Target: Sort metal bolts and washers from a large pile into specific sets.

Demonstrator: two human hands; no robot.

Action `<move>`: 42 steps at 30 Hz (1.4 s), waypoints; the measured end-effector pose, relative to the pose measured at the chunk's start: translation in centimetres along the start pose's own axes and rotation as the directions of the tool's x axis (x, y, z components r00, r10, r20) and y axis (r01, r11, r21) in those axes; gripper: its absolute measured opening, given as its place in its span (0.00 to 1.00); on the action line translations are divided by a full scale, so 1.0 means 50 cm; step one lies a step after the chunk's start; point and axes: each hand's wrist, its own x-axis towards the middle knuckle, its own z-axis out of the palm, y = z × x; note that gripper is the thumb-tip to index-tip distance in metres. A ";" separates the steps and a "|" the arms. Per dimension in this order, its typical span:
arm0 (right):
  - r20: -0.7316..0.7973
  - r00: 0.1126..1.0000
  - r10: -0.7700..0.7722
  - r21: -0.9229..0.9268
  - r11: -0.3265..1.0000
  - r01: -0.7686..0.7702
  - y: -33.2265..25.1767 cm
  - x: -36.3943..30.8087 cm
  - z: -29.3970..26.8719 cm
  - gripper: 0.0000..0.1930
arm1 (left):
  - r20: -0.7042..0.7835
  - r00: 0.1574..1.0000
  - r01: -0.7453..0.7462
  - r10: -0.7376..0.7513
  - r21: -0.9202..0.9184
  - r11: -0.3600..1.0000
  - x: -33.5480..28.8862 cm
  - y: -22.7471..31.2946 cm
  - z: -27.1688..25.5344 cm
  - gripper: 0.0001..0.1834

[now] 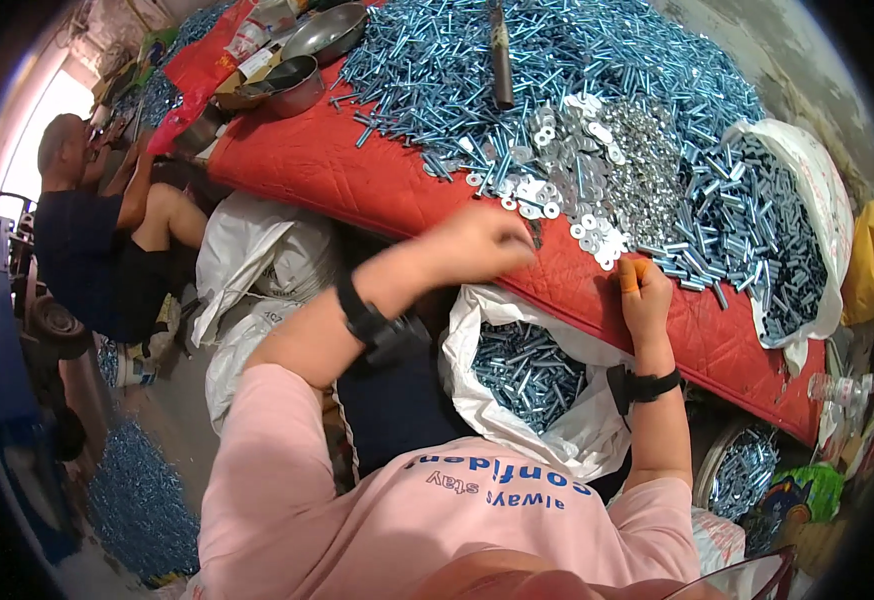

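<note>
Near sack: white sack (460, 345), mouth open below the bench's near edge; short metal sleeves (529, 375) inside.
Near right: loose bolts (744, 475) in a round container.
Right hand: right hand (647, 303) at the near edge, fingers bent inward, orange covering (629, 278) on a digit; whether it grips anything, cannot tell.
Left hand: left hand (482, 245) above the near edge, motion-blurred, fingers partly curled; contents and exact opening cannot be told.
Bench: bench (287, 165) under a red quilted cover.
Washers: white washers (606, 243) scattered flat on the cover, between the hands and just beyond; nearest loose items to both.
Small parts: shiny small pieces (645, 160), heaped beyond the washers.
Right sack: white bag (829, 170), spilling grey sleeves (792, 240) leftward.
Far: broad heap of bluish bolts (607, 50); dark rod (501, 70) over it.
Far left: metal pans (327, 35); seated co-worker (82, 235).
</note>
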 end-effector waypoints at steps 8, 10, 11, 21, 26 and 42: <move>0.006 1.000 -0.016 0.010 1.000 0.016 -0.028 0.010 0.009 0.10 | -0.601 0.768 0.428 -0.220 0.227 0.875 0.065 -0.229 -0.293 0.48; 0.006 1.000 -0.011 0.005 1.000 0.011 -0.029 0.011 0.008 0.10 | -0.554 0.781 0.501 -0.289 0.280 0.819 0.103 -0.229 -0.301 0.48; 0.009 1.000 -0.003 0.016 1.000 0.003 -0.029 0.011 0.007 0.10 | -0.510 0.783 0.564 -0.356 0.342 0.752 0.117 -0.230 -0.301 0.49; 0.008 1.000 -0.011 0.023 1.000 0.011 -0.040 0.015 0.005 0.11 | -0.504 0.780 0.610 -0.371 0.478 0.632 0.147 -0.244 -0.311 0.44; -0.008 1.000 -0.022 -0.009 1.000 0.022 -0.030 0.018 0.002 0.10 | -0.500 0.777 0.597 -0.382 0.393 0.700 0.146 -0.263 -0.322 0.37; -0.017 1.000 -0.025 0.008 1.000 0.025 -0.026 0.022 0.012 0.08 | -0.424 0.778 0.615 -0.465 0.360 0.702 0.158 -0.329 -0.368 0.33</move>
